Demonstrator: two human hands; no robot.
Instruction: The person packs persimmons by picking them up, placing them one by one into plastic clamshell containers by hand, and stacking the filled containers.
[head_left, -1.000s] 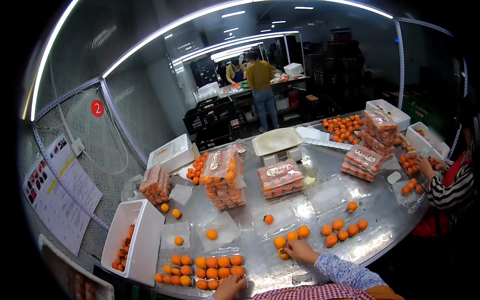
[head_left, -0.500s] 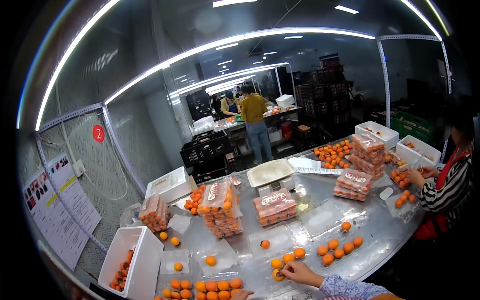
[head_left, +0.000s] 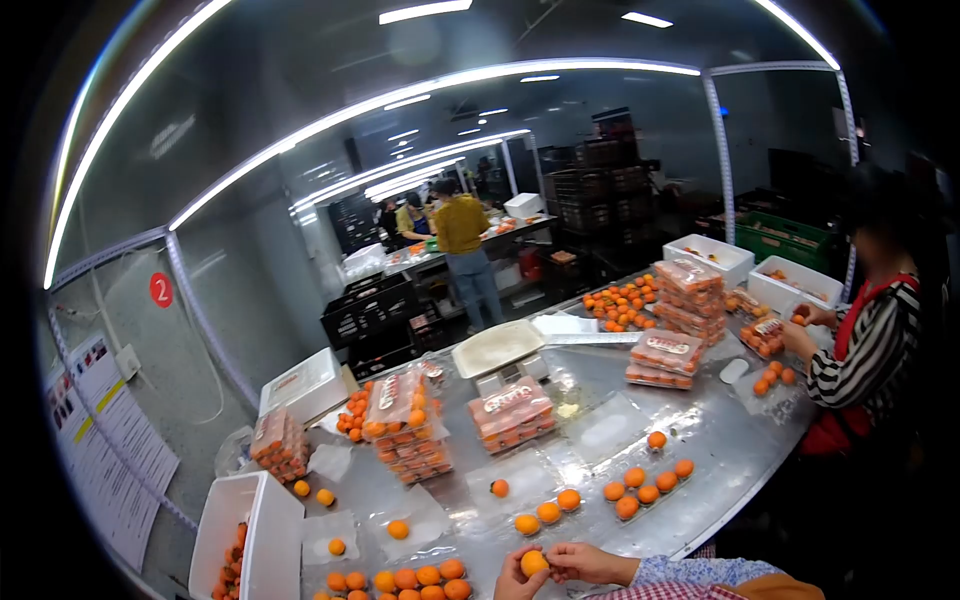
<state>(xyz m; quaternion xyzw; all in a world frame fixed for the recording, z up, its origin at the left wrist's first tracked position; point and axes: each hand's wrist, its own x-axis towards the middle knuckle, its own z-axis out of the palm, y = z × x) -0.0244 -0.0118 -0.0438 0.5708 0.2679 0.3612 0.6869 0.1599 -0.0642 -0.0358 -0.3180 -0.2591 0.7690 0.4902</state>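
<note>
Low in the view, an orange fruit (head_left: 534,563) is held between my two hands. My left hand (head_left: 514,576) wraps round its left side, while the fingers of my right hand (head_left: 574,562) pinch at its right side. Just above my hands, a row of orange fruits (head_left: 548,512) sits in a clear tray. Left of my hands, a clear tray is filled with rows of fruit (head_left: 428,575). Another group of fruits (head_left: 647,494) lies in a tray to the right.
Packed fruit boxes (head_left: 407,420) stand in stacks beside a scale (head_left: 499,349) on the metal table (head_left: 690,440). A white foam box (head_left: 262,530) stands at the left. At the right, a co-worker in striped sleeves (head_left: 860,360) handles fruit.
My left hand has moved right from the filled tray to the fruit. My right hand has lifted this fruit from the row and brought it to my left hand. The view has shifted.
</note>
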